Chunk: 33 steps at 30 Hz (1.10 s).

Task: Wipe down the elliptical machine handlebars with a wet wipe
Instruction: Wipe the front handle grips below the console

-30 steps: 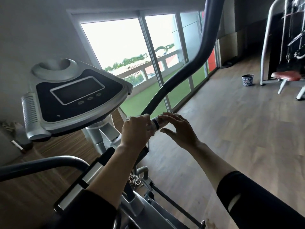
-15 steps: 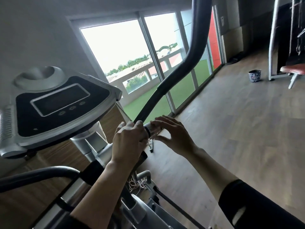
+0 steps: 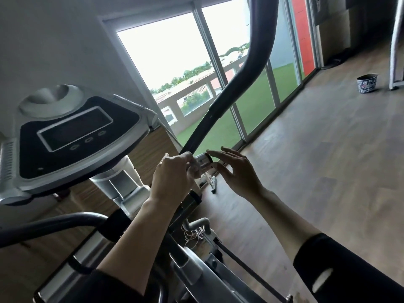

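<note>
L hand (image 3: 172,177) sits mid-frame, fingers curled tight, pinching a small whitish wipe (image 3: 195,170) against the short handlebar (image 3: 203,160), just behind its silver end w/ the black ring. Most of the wipe is hidden under the fingers, so only a crumpled bit shows. R hand (image 3: 238,171) is just right of it w/ fingers spread and nearly straight. Its index tip touches the top of the silver end and the thumb sits just below and beside it; can't tell if the thumb makes contact. The long dark swing bar (image 3: 240,79) runs from top centre of the frame down in a curve, ending right behind the L hand's knuckles. The console (image 3: 72,136), w/ a dark screen and three round buttons, fills the left-middle of the frame, tilted. Another dark curved bar (image 3: 54,224) crosses the lower left. A tangle of thin wires (image 3: 194,234) hangs btwn the two forearms, low centre. Black sleeves (image 3: 349,270) are pushed up on both arms. A patterned cup (image 3: 367,83) stands on the wood floor (image 3: 328,160) at upper right, well apart from the machine. Big windows (image 3: 175,51) are at top centre.
</note>
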Each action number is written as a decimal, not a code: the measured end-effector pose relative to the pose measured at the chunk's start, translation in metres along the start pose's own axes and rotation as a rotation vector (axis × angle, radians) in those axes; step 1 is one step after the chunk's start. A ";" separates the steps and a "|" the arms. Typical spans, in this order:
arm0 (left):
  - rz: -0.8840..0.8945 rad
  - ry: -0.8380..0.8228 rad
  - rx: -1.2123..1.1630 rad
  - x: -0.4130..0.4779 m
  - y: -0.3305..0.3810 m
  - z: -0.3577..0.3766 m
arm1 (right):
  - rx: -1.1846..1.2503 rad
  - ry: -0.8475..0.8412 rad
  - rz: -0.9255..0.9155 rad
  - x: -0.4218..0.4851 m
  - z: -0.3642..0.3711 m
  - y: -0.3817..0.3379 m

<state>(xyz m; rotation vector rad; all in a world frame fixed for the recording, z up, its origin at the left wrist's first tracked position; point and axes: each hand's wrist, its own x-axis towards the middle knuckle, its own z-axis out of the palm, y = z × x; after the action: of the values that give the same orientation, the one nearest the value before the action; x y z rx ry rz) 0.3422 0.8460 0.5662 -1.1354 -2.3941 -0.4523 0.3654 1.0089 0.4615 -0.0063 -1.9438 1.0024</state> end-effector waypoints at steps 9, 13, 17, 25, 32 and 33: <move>-0.041 -0.017 -0.086 0.002 -0.001 -0.004 | 0.021 -0.002 0.010 0.002 -0.002 0.005; -0.010 0.000 -0.090 0.000 0.000 -0.001 | 0.027 -0.056 -0.016 0.008 -0.004 0.008; 0.019 0.000 -0.089 0.004 0.003 -0.002 | 0.039 -0.094 -0.051 0.016 -0.009 0.011; 0.050 0.016 -0.045 0.005 0.000 0.007 | 0.040 -0.140 -0.076 0.019 -0.013 0.012; -0.021 0.019 -0.046 0.009 0.010 0.008 | 0.037 -0.058 -0.058 0.012 -0.004 0.013; -0.021 0.033 -0.042 0.006 0.011 0.008 | 0.043 -0.038 -0.061 0.011 -0.003 0.014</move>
<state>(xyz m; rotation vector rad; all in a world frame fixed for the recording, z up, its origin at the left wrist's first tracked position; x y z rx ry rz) 0.3457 0.8601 0.5636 -1.1133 -2.3798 -0.5265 0.3562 1.0243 0.4617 0.0963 -1.9450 1.0108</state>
